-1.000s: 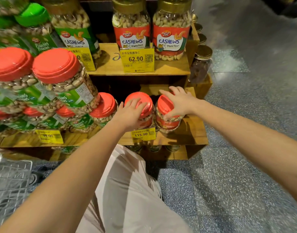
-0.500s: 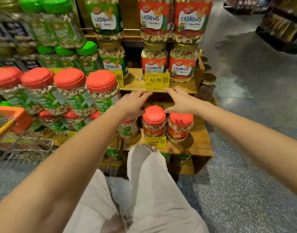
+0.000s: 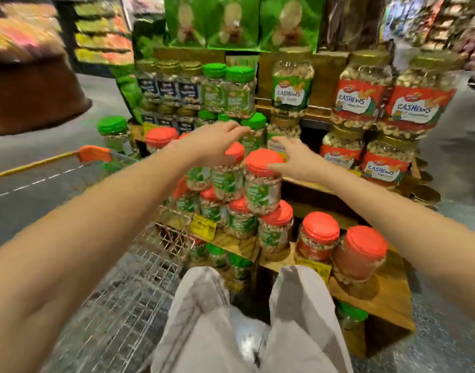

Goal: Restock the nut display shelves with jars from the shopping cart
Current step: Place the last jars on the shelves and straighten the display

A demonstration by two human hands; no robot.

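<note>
Risen from the shelved jars [image 3: 321, 238] right of the cart [image 3: 139, 278], our left hand [image 3: 214, 144] and right hand [image 3: 292, 161] spread empty, so we turn cartward smoothly.

The person wears loose trousers [image 3: 204, 327] in a pale greyish beige, a soft, thin-looking cloth that falls in long folds and creases. The leg just beside the wire wall of the shopping cart [image 3: 139, 278] shows darker grey streaks along its creases. The leg farther from the cart looks smoother, with one broad fold down it. Both arms are bare along all the length that shows. The left hand [image 3: 217, 141], on the cart's side, and the right hand [image 3: 292, 160], away from it, are bare too. Blur smears their outlines, so finer detail cannot be made out.
</note>
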